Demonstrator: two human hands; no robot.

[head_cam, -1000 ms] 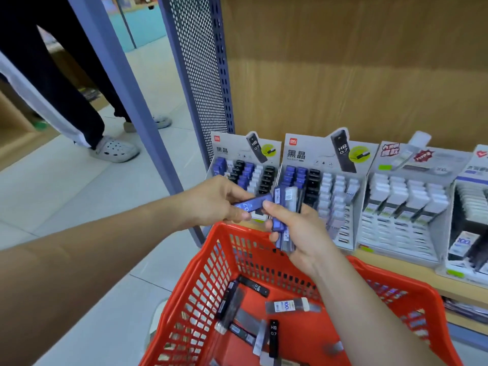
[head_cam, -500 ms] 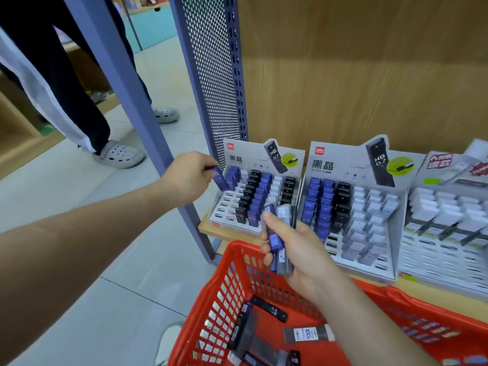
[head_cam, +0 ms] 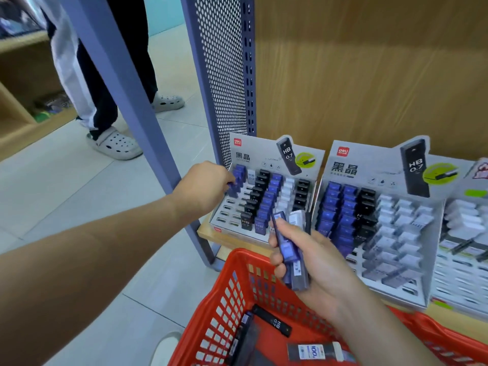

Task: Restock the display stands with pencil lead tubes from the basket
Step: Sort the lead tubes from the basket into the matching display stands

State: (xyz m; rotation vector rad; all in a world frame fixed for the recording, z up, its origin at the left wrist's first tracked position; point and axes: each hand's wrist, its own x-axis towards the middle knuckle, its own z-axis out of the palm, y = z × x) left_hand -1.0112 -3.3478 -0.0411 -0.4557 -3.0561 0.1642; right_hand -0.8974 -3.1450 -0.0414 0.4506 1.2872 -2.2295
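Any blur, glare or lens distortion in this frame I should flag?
Head view: HB 0.7 print on the left display stand reads clearly; the far-right stand and top-left corner are blurred; the blue post leans, likely wide-angle distortion; lighting even, no glare.

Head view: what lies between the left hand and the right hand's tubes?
The left display stand: its empty slots, then black tubes and blue tubes, seen in the head view.

"HB 0.7", 黑晶 on left stand [head_cam: 253, 157], right stand [head_cam: 369, 161], "100" on tube [head_cam: 314, 352]
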